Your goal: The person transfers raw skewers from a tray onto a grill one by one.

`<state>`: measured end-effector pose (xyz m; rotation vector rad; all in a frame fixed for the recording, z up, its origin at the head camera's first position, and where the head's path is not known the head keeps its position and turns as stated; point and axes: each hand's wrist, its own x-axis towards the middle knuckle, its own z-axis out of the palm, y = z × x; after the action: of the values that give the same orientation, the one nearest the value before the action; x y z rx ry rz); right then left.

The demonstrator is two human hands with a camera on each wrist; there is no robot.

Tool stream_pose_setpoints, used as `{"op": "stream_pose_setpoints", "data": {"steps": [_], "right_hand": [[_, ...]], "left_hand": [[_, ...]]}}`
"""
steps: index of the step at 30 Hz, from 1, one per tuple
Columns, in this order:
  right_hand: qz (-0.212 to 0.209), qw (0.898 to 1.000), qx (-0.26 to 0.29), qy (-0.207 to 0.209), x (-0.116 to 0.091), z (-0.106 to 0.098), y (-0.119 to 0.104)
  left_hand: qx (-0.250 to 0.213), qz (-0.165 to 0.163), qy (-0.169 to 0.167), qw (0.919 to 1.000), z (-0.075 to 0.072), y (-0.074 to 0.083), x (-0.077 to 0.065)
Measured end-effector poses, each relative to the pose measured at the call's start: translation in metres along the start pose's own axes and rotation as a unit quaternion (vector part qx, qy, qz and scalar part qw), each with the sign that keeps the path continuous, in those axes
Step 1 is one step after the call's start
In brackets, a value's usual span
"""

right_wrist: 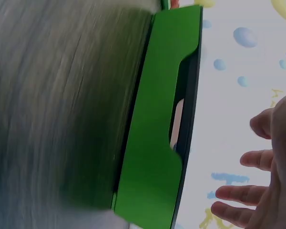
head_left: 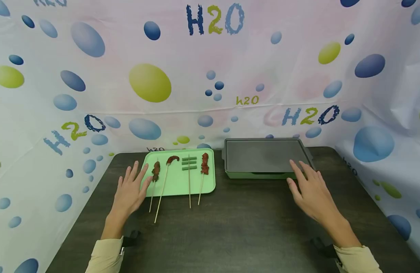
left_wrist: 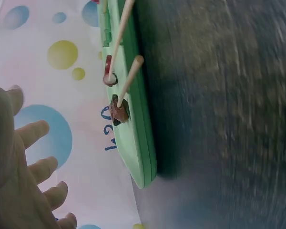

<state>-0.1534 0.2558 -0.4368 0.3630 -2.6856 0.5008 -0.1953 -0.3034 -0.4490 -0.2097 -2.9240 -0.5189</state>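
My left hand [head_left: 129,192], fingers spread, hovers by the left edge of a light green tray [head_left: 177,185] and holds nothing. Across the tray lie several skewers, their sticks reaching over its front edge: a brown meat skewer [head_left: 156,171], a curled dark red one like a tentacle [head_left: 172,159], one with green bean-like pieces [head_left: 189,167], and a red meat skewer [head_left: 205,163]. My right hand [head_left: 312,195], also spread and holding nothing, is near the front right corner of a grill with a flat grey plate [head_left: 264,155] and a green base [right_wrist: 152,129].
Both the tray and the grill stand at the back of a dark wooden table [head_left: 227,227]. Behind and beside it hangs a white curtain [head_left: 196,53] printed with coloured drops and letters. A cut-out shows in the grill base's front.
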Motion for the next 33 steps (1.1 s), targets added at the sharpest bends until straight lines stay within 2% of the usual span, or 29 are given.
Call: {"op": "stream_pose_setpoints", "data": {"steps": [6, 10, 13, 19, 24, 30, 33], "right_hand": [[-0.018, 0.998, 0.046, 0.029, -0.005, 0.008, -0.026], [-0.004, 0.996, 0.090, 0.025, -0.010, 0.011, -0.043], [0.007, 0.993, 0.116, 0.020, -0.012, 0.012, -0.052], [0.019, 0.981, 0.191, -0.024, -0.005, 0.027, -0.066], [0.025, 0.969, 0.238, -0.055, 0.002, 0.047, -0.081], [0.048, 0.967, 0.233, -0.091, 0.008, 0.065, -0.098], [0.055, 0.961, 0.244, -0.117, 0.010, 0.072, -0.103]], "left_hand": [[-0.033, -0.027, -0.023, 0.9988, -0.002, -0.002, -0.002], [-0.063, -0.046, -0.042, 0.9961, -0.003, -0.007, -0.003], [-0.088, -0.047, -0.047, 0.9940, -0.001, -0.012, -0.001], [-0.135, -0.039, -0.043, 0.9891, 0.000, -0.020, 0.001], [-0.130, -0.054, -0.047, 0.9889, -0.002, -0.028, -0.003], [-0.148, -0.046, -0.038, 0.9872, 0.004, -0.039, -0.006], [-0.152, -0.045, -0.041, 0.9864, 0.008, -0.043, -0.007]]}}
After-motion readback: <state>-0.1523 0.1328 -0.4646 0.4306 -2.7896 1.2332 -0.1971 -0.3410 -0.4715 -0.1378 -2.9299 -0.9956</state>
